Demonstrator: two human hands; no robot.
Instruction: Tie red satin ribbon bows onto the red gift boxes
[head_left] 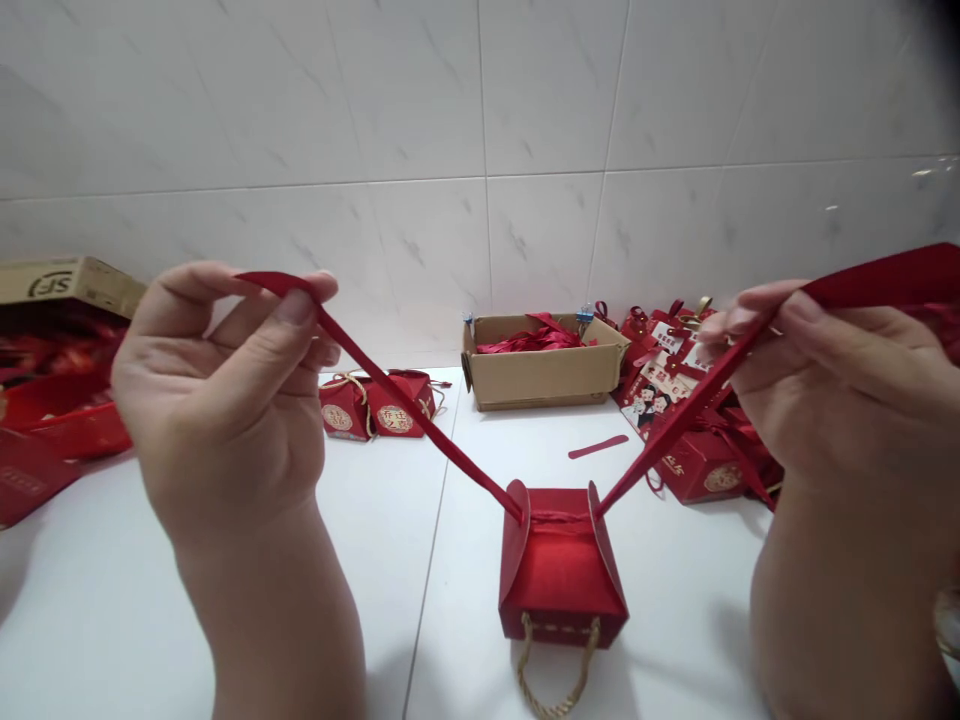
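A small red gift box (pixel 574 580) stands on the white tiled surface between my arms, its gold rope handle (pixel 555 708) hanging toward me. From slots near its top, a red ribbon (pixel 420 422) runs up and out to both sides. My left hand (pixel 232 390) pinches one end between thumb and fingers. On the other side, my right hand (pixel 840 380) grips the opposite length, whose wide tail spreads past the frame's right edge. Both lengths look taut and form a V above the box.
Against the tiled wall stands an open cardboard box (pixel 544 378) holding red ribbons. Two red gift boxes (pixel 397 405) sit left of it. More red boxes (pixel 701 475) and bags are heaped right. A ribbon scrap (pixel 598 447) lies nearby. Far left is another carton (pixel 75 280) with red items.
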